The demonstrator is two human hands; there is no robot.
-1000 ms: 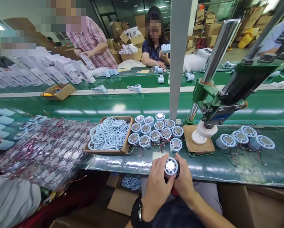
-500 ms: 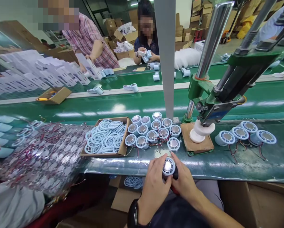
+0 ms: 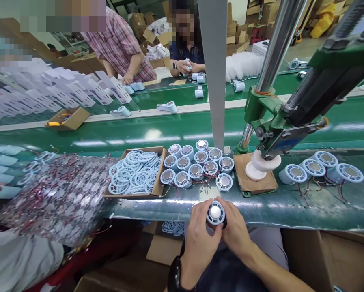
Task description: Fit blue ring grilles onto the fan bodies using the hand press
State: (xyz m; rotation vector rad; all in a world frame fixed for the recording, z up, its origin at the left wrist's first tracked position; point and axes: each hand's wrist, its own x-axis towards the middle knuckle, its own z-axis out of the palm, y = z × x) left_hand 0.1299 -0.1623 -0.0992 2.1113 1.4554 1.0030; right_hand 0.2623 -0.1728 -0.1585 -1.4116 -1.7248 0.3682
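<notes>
Round blue housing (image 3: 216,212) is held snugly between the person's left hand (image 3: 201,237) and right hand (image 3: 235,228), by the counter's front edge (image 3: 163,217).

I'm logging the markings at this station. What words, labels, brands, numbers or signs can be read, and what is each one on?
Readable text: none.
White boxes: printed marks, too small and blurred to read.
Press: a blue patch on its plate, no letters legible.
Held part: no lettering can be made out on its upturned face.
</notes>
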